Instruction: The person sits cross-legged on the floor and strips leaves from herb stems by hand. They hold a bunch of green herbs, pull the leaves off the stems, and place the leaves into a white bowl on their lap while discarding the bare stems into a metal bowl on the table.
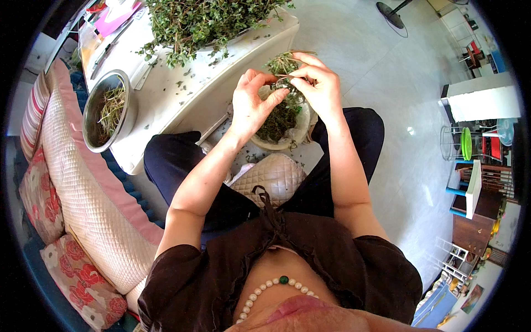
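Observation:
My left hand (251, 103) pinches a thin reddish stem between thumb and fingertips. Close beside it, my right hand (321, 87) grips the same leafy green sprig (282, 64), whose leaves hang down between the hands. Which part each fingertip presses is partly hidden. Under both hands, between the knees, stands a pale round tub (271, 146) with loose dark-green leaves (278, 124) in it. A large heap of leafy, small-leaved greens (207, 29) covers the far part of the white table. At the table's left end sits a steel bowl (132, 106) containing pale bare stems (112, 110).
Leaf scraps lie on the white tabletop (166, 103). A pink item (116, 18) and a knife-like tool (108, 49) are at its far left. A sofa with a quilted cover (79, 166) runs along the left. A fan base (390, 14) stands on the tiled floor (390, 124).

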{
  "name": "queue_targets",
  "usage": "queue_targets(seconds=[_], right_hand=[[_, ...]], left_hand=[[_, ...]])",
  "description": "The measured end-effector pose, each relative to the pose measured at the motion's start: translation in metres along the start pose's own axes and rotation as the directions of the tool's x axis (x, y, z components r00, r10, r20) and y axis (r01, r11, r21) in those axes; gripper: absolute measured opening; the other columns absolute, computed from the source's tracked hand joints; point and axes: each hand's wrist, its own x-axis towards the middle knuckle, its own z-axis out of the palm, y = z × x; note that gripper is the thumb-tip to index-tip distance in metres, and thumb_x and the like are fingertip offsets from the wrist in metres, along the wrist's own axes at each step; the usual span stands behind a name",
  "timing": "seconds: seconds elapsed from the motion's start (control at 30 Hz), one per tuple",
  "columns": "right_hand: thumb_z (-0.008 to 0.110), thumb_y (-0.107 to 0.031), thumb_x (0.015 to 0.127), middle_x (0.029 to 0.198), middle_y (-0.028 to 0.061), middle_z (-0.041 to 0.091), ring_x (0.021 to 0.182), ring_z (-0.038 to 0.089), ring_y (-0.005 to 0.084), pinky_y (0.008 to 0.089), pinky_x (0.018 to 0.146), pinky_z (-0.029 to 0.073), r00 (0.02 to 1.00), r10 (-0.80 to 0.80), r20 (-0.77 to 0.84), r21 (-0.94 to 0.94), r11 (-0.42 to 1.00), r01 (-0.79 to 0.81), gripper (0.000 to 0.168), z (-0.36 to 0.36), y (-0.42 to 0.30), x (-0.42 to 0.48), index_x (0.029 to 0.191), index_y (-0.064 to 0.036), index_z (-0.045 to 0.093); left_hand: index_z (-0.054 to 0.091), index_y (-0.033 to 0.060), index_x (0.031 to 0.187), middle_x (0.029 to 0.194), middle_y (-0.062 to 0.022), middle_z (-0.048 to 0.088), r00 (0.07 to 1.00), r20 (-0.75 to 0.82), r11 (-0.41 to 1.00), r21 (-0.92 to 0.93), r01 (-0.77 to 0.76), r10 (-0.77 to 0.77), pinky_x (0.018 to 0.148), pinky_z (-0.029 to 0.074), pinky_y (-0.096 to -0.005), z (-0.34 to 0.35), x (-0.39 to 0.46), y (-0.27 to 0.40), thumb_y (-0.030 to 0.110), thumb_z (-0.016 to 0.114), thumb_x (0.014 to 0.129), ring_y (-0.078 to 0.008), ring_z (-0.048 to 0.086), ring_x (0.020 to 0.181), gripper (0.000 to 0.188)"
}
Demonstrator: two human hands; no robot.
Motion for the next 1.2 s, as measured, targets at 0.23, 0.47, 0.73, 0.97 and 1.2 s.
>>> queue_targets(seconds=[0.23,0.47,0.73,0.97,1.2], right_hand=[[0.068,0.003,0.07,0.115,0.0085,0.062,0.09,0.063,0.015,0.0247,0.067,0.05,1.0,-0.009,0.015,-0.042,0.999,0.01,0.013,0.0,-0.003,0.001,0.082,-0.003,0.067],[0.066,0.008,0.073,0.116,0.0092,0.061,0.076,0.056,0.0049,0.0195,0.059,0.044,0.999,-0.049,0.022,-0.061,0.997,0.05,0.012,-0.002,-0.003,0.0,0.081,0.0,0.067],[0.066,0.008,0.073,0.116,0.0095,0.061,0.079,0.057,0.0057,0.0189,0.061,0.044,0.997,-0.071,0.013,-0.018,0.997,0.072,0.013,-0.007,-0.001,0.001,0.083,0.0,0.067],[0.065,0.008,0.074,0.117,0.0095,0.06,0.08,0.058,0.0059,0.019,0.061,0.045,0.999,-0.038,-0.005,0.003,0.999,0.038,0.012,-0.007,0.003,0.0,0.083,0.001,0.067],[0.068,0.004,0.07,0.113,0.0079,0.063,0.093,0.063,0.0169,0.0263,0.069,0.051,1.0,-0.023,-0.012,-0.05,0.999,0.022,0.013,-0.007,-0.004,0.001,0.081,-0.002,0.067]], left_hand=[[0.065,0.0003,0.086,0.079,-0.0133,0.061,1.0,0.015,0.993,-0.115,0.011,-0.01,0.065,0.048,-0.0335,0.0,-0.001,-0.012,0.006,0.063,0.076,-0.0258,0.06,0.07,0.012],[0.065,-0.0019,0.086,0.072,-0.0121,0.061,0.983,0.157,0.983,-0.139,0.115,-0.093,0.056,0.049,-0.0308,-0.003,-0.003,-0.017,0.005,0.054,0.082,-0.0212,0.063,0.064,0.013],[0.06,-0.0066,0.098,0.085,-0.0092,0.062,0.831,0.417,0.577,-0.598,0.556,-0.369,0.052,0.052,-0.0231,-0.004,-0.001,-0.012,0.007,0.045,0.089,-0.0173,0.066,0.07,0.022],[0.058,-0.0028,0.103,0.09,-0.0107,0.063,0.793,0.512,0.466,-0.643,0.608,-0.329,0.057,0.054,-0.0267,-0.006,-0.001,-0.011,0.009,0.046,0.09,-0.0184,0.065,0.073,0.021],[0.062,0.0007,0.09,0.074,-0.0039,0.06,0.826,0.457,0.616,-0.559,0.556,-0.33,0.054,0.048,-0.0224,-0.004,-0.003,-0.015,0.009,0.053,0.086,-0.0105,0.057,0.061,0.013]])
